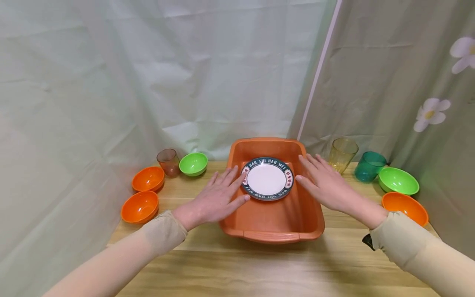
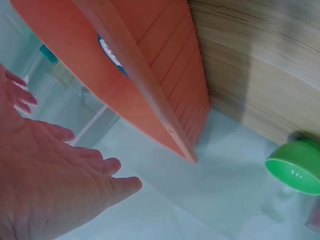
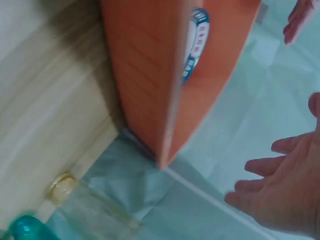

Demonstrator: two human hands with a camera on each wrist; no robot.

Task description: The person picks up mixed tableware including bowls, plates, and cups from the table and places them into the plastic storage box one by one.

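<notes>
An orange plastic basin (image 1: 272, 222) stands on the wooden table, and a white plate with a dark green patterned rim (image 1: 266, 179) lies inside it. My left hand (image 1: 219, 194) hovers over the basin's left rim, fingers spread and holding nothing. Over the right rim is my right hand (image 1: 328, 185), its fingers also extended with nothing in them. In the left wrist view the left hand (image 2: 55, 175) is apart from the basin's wall (image 2: 170, 65). The right wrist view likewise has a gap between the right hand (image 3: 280, 185) and the basin (image 3: 145, 75).
To the left are two orange bowls (image 1: 140, 207), a brownish cup (image 1: 168, 163) and a green bowl (image 1: 193, 164). On the right stand a yellow glass (image 1: 343, 153), a teal cup (image 1: 369, 166), a green bowl (image 1: 398, 180) and an orange bowl (image 1: 406, 208). Curtains (image 1: 222, 74) hang behind the table (image 1: 237, 268).
</notes>
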